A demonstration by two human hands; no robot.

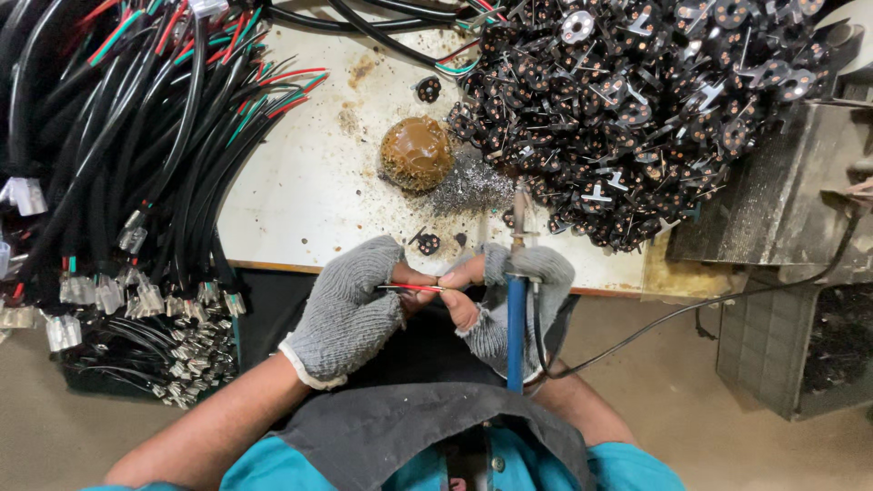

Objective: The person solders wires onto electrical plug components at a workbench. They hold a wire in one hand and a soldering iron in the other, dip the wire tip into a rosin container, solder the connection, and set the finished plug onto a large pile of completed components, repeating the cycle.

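My left hand, in a grey knit glove with cut fingertips, has its fingers closed on a thin red wire, pinched at the tips. The wire lies level between both hands, just in front of the near edge of the worn white bench.

My right hand, same kind of glove, is closed around the blue handle of a soldering iron; its bare thumb and forefinger also meet the red wire's right end. The iron's metal tip points away from me, up over the bench edge. Its black cord loops off to the right toward a grey metal box.

Just beyond the iron tip: a brown lump of flux or resin with a patch of grey metal filings touching its right side. A few loose black round parts lie near the bench edge between my hands.

Far right on the bench: a big heap of black round connector pieces with metal pins. Left: a thick bundle of black cables with red, green and white cores, ends fitted with silver crimp terminals hanging over the edge.

Dark grey apron over a teal shirt below.
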